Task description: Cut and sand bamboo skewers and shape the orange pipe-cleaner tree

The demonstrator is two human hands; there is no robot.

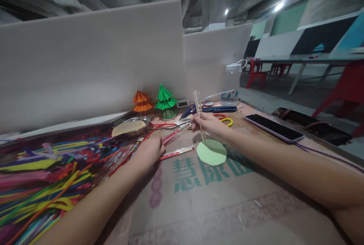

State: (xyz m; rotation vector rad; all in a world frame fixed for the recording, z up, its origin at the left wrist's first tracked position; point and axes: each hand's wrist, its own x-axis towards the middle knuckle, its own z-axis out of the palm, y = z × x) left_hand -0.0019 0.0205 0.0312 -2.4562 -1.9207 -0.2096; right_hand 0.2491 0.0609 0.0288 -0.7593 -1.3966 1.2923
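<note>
My right hand is closed around several thin wooden chopsticks, held nearly upright. Their lower ends come down by the far edge of a pale green octagonal paper piece lying on the cardboard-covered table. My left hand is closed on the near end of a red-and-clear chopstick wrapper; its fingertips are partly hidden. Just in front of that hand lies another red-edged wrapper with pale sticks showing inside.
Colourful pipe cleaners heap at left. Behind stand an orange pagoda model, a green one, a metal bowl and a bottle. A glue gun, scissors and a phone lie around my right arm.
</note>
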